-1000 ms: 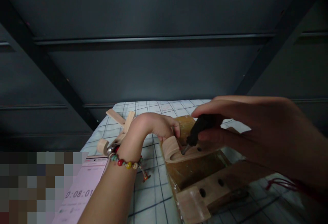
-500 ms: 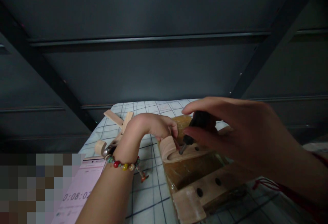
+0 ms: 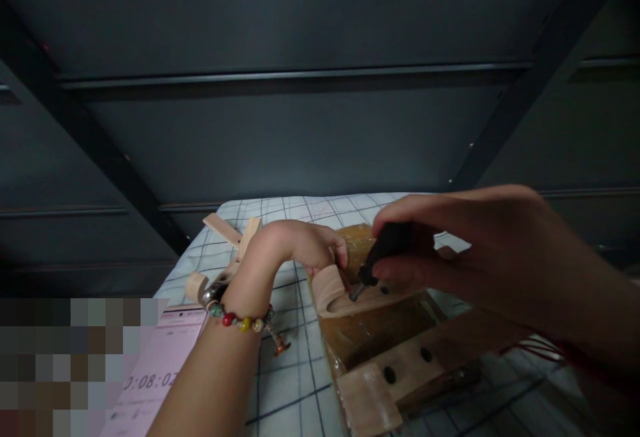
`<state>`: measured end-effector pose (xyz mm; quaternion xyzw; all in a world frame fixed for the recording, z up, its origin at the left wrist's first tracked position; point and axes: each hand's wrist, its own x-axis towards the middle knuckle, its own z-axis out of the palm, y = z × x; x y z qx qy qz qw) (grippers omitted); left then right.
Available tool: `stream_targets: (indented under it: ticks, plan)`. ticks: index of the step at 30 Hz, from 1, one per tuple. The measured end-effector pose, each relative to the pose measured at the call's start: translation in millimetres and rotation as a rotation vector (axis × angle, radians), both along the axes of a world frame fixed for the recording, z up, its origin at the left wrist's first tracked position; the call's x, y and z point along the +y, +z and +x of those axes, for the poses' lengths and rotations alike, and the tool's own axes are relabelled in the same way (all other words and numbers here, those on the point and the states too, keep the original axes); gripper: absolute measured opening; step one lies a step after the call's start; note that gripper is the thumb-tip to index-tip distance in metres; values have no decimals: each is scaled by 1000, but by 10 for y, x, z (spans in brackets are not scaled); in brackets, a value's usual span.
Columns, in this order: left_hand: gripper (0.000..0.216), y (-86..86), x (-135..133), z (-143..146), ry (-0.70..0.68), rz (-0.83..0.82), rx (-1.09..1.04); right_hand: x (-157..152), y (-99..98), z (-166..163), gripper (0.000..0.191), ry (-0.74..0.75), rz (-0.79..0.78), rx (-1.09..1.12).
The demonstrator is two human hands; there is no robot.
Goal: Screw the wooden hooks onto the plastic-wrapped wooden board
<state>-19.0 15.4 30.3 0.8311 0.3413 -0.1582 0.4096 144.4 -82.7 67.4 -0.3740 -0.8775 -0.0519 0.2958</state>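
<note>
- Right hand (image 3: pixel 480 250): fingers closed round a black-handled screwdriver (image 3: pixel 387 249), its tip down on the curved wooden piece (image 3: pixel 330 292), just beside a hole
- Left hand (image 3: pixel 300 247): fingers curled over the rounded end of that piece, gripping it; hands near each other, not touching
- Curved wooden piece lies on top of a wooden frame (image 3: pixel 400 357), on the checked cloth (image 3: pixel 295 383)
- Loose wooden parts (image 3: pixel 235 230) lie beyond the left wrist; phone (image 3: pixel 160 370) showing a timer lies beside the forearm

Much of screwdriver (image 3: pixel 384 250) hidden in right hand (image 3: pixel 500 250); phone (image 3: pixel 167 357) cut by bottom edge.
</note>
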Motion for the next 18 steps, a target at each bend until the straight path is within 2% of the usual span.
stream_targets:
  ticks: [5, 8, 13, 18]
  plan:
    - [30, 89, -64, -1, 43, 10, 22, 1, -37, -93, 22, -46, -38, 24]
    - [23, 72, -74, 17, 45, -10, 29, -2, -45, -105, 11, -8, -25, 73]
    - [23, 13, -30, 19, 36, -21, 30, -32, -7, -58, 6, 44, 11, 62]
    - [27, -16, -4, 5, 24, -29, 13, -15, -13, -18, 26, -91, 144, 31]
